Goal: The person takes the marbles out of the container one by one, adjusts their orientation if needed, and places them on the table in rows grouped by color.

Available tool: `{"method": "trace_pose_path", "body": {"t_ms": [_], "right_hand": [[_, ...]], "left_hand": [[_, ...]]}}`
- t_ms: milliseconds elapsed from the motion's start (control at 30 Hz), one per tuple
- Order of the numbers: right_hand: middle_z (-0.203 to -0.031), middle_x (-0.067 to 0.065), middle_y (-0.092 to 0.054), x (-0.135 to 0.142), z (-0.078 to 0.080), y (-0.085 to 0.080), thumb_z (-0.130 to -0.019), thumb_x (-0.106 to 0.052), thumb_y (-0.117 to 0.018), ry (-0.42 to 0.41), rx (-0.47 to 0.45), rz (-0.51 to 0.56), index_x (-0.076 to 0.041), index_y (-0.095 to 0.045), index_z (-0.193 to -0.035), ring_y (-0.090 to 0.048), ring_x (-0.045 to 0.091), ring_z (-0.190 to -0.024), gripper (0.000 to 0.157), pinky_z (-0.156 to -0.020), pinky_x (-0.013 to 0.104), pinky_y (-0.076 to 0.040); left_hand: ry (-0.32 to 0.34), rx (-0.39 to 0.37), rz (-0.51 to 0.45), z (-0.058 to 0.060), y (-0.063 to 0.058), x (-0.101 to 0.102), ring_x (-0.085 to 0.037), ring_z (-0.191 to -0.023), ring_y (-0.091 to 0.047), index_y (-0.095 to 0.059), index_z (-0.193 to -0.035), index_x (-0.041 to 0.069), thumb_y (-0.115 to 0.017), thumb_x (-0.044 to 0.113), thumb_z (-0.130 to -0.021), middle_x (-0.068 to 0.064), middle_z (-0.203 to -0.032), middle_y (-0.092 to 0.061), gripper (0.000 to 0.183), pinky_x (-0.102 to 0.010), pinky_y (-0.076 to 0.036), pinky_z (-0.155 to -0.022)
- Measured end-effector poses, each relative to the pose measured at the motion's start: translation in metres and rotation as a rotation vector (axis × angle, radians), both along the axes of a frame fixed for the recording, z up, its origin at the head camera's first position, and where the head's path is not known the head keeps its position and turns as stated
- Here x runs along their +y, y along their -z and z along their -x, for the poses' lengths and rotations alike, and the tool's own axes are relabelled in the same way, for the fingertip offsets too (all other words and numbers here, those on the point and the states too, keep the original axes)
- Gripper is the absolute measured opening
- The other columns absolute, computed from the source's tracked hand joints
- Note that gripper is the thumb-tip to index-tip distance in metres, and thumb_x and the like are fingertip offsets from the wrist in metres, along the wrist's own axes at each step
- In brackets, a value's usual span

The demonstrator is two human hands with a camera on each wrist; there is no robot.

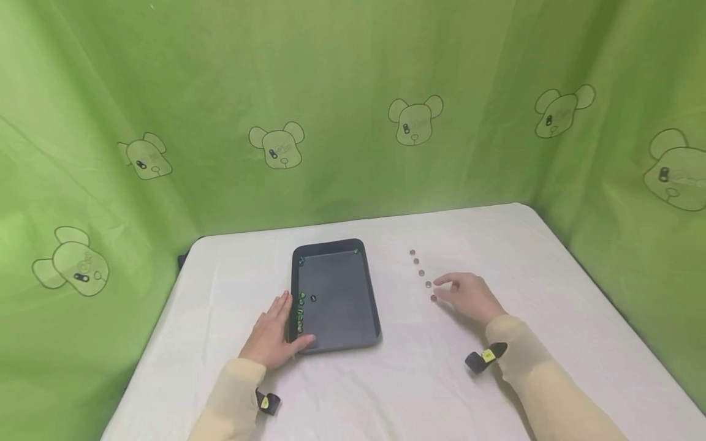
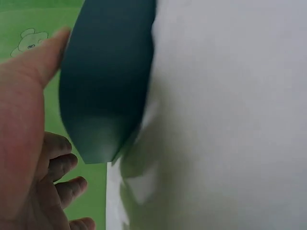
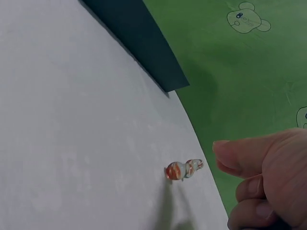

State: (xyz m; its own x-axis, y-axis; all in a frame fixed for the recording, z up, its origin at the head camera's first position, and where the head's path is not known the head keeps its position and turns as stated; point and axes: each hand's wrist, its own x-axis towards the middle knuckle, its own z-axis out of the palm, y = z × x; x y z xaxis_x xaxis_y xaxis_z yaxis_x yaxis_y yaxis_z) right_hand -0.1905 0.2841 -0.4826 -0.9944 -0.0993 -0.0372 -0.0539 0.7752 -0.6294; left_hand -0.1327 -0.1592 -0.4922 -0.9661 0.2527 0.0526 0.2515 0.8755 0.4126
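A dark rectangular tray (image 1: 339, 300) lies on the table. My left hand (image 1: 273, 334) rests against its near left corner, thumb over the near rim and fingers along the left side; the left wrist view shows the tray's outer wall (image 2: 108, 72). Several green glass marbles (image 1: 300, 315) line the tray's left side, and a dark one (image 1: 313, 298) lies farther in. To the tray's right, several marbles (image 1: 421, 272) form a slanting row. By its near end is my right hand (image 1: 466, 296), index finger and thumb apart. An orange-and-white swirled marble (image 3: 175, 171) shows in the right wrist view, apart from the hand.
A white cloth (image 1: 386, 398) covers the table. Green curtains (image 1: 342, 61) with bear-head prints hang behind and at both sides. One green marble (image 1: 355, 250) sits in the tray's far right corner, another (image 1: 301, 261) near the far left.
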Motion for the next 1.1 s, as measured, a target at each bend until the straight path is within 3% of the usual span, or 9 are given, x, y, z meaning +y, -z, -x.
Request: {"method": "trace_pose_path", "body": {"t_ms": [167,400,667,1000,1100], "right_hand": [[-0.064,0.002,-0.054,-0.007,0.000,-0.006,-0.089,-0.033,-0.067,-0.010,-0.014,0.042,-0.018,-0.071,-0.111,-0.046,0.017,-0.051,0.027,-0.047,0.030,-0.041],[-0.063,0.003,-0.055,-0.018,-0.002,-0.011,-0.091,-0.033,-0.065,-0.030,-0.021,0.050,-0.016,-0.070,-0.111,-0.046,0.018,-0.052,0.027,-0.048,0.030,-0.041],[-0.065,0.003,-0.056,-0.039,0.002,-0.019,-0.091,-0.031,-0.066,-0.095,0.015,0.053,-0.013,-0.070,-0.113,-0.047,0.017,-0.056,0.029,-0.052,0.030,-0.042],[-0.064,-0.001,-0.054,-0.084,0.018,-0.031,-0.089,-0.029,-0.069,-0.222,0.062,0.040,-0.014,-0.072,-0.107,-0.048,0.014,-0.057,0.024,-0.055,0.032,-0.044],[-0.063,-0.002,-0.053,-0.097,0.022,-0.033,-0.089,-0.029,-0.068,-0.262,0.082,0.019,-0.014,-0.073,-0.107,-0.047,0.013,-0.057,0.024,-0.065,0.037,-0.046]], "left_hand": [[-0.009,-0.029,0.002,-0.005,0.008,0.001,-0.024,-0.146,-0.015,-0.015,-0.155,0.010,-0.065,0.075,-0.071,-0.003,-0.161,-0.013,0.118,-0.053,-0.019,-0.115],[-0.004,-0.032,0.009,-0.005,0.014,-0.001,-0.022,-0.147,-0.013,-0.012,-0.155,0.011,-0.065,0.079,-0.067,-0.002,-0.161,-0.012,0.123,-0.052,-0.017,-0.116],[-0.002,-0.005,0.034,-0.005,0.009,0.001,-0.024,-0.146,-0.014,-0.017,-0.154,0.008,-0.066,0.077,-0.067,-0.004,-0.161,-0.014,0.121,-0.053,-0.018,-0.116],[0.005,0.010,0.090,-0.007,0.004,0.002,-0.027,-0.146,-0.016,-0.016,-0.153,0.004,-0.062,0.080,-0.068,-0.010,-0.160,-0.015,0.123,-0.053,-0.020,-0.115],[0.003,0.011,0.092,-0.008,0.003,0.002,-0.027,-0.146,-0.017,-0.016,-0.153,0.003,-0.063,0.079,-0.068,-0.011,-0.159,-0.016,0.123,-0.053,-0.020,-0.115]]}}
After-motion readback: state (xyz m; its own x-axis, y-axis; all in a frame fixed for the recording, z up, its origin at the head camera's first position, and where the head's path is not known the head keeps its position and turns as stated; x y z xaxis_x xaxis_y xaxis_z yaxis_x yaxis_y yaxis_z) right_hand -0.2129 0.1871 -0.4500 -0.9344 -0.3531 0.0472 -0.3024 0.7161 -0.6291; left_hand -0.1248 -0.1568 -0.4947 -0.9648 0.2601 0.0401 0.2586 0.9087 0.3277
